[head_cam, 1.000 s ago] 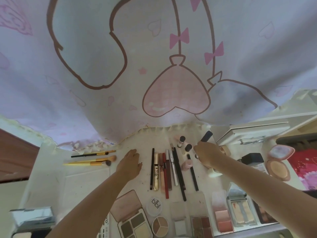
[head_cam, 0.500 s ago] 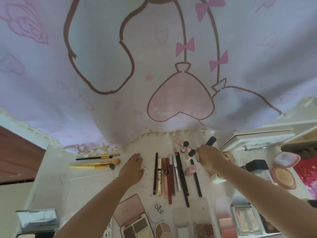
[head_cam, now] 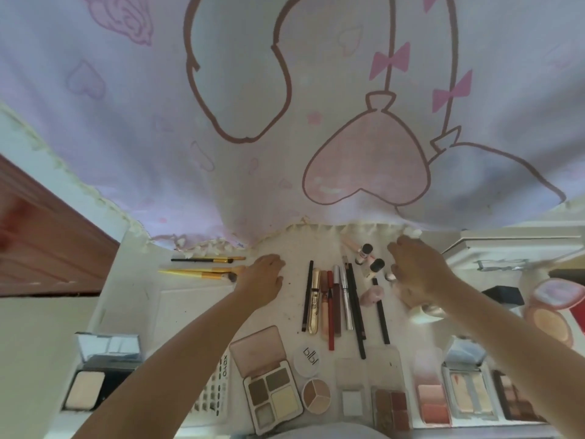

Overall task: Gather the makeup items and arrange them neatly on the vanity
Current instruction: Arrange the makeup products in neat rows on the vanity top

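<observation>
Most of the arranging looks done. Pencils and tubes (head_cam: 335, 299) lie side by side in a row at the centre of the bench (head_cam: 190, 305), three gold-handled brushes (head_cam: 205, 269) lie parallel at centre left, and open palettes (head_cam: 272, 394) line the lower edge. What seems left is the loose cluster right of centre: two small black-capped bottles (head_cam: 368, 258) lying askew, a pink item (head_cam: 372, 294), and a round compact (head_cam: 550, 299) at the far right.

The left hand (head_cam: 261, 280) rests flat on the bench between the brushes and the pencil row, fingers relaxed, holding nothing. The right hand (head_cam: 418, 274) hovers just right of the bottles, fingers loosely spread; whether it holds anything I cannot tell, as it is blurred.
</observation>
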`<control>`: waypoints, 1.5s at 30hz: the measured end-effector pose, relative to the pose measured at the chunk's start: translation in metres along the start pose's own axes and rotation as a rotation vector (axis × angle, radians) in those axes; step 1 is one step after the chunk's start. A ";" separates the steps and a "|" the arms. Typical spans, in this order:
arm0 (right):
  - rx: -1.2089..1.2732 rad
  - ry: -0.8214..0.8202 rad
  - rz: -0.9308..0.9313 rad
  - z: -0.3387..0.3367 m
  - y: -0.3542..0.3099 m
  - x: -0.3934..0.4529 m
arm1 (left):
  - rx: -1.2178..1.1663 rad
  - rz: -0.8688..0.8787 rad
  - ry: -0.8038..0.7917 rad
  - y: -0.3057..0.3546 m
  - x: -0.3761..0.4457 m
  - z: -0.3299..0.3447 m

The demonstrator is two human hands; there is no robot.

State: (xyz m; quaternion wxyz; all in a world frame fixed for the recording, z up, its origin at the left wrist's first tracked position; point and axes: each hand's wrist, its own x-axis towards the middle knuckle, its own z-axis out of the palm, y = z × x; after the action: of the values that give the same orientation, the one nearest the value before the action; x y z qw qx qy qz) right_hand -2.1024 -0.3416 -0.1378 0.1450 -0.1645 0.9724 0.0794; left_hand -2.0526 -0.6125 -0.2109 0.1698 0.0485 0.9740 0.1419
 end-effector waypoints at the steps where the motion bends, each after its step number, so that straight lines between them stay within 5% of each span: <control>1: 0.014 0.024 -0.025 -0.007 -0.009 -0.001 | -0.019 0.009 0.053 -0.004 -0.003 -0.002; 6: 0.145 0.043 -0.207 -0.021 -0.089 0.014 | -0.067 -0.107 0.220 -0.042 -0.023 -0.012; 13: 0.208 -0.137 -0.317 0.010 -0.193 0.051 | 0.033 -0.304 0.034 -0.119 -0.052 -0.019; 30: 0.523 -0.156 -0.016 0.053 -0.216 0.050 | 0.539 0.158 -0.162 -0.159 0.004 -0.045; 34: 0.604 -0.170 0.063 0.052 -0.211 0.047 | 0.555 0.256 -0.043 -0.150 0.009 -0.061; 36: 0.619 -0.186 0.093 0.051 -0.207 0.043 | 0.529 0.207 -0.150 -0.148 0.016 -0.057; 39: 0.636 -0.197 0.128 0.051 -0.201 0.040 | 0.541 0.285 -0.020 -0.146 0.011 -0.056; 45: 0.663 -0.203 0.150 0.053 -0.195 0.032 | 0.583 0.358 -0.034 -0.142 0.015 -0.061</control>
State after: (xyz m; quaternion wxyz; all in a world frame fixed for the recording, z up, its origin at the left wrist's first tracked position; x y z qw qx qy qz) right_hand -2.0512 -0.5222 -0.2184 0.2799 -0.0280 0.9354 -0.2141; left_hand -2.0938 -0.7617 -0.2024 0.1376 0.2675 0.9466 -0.1159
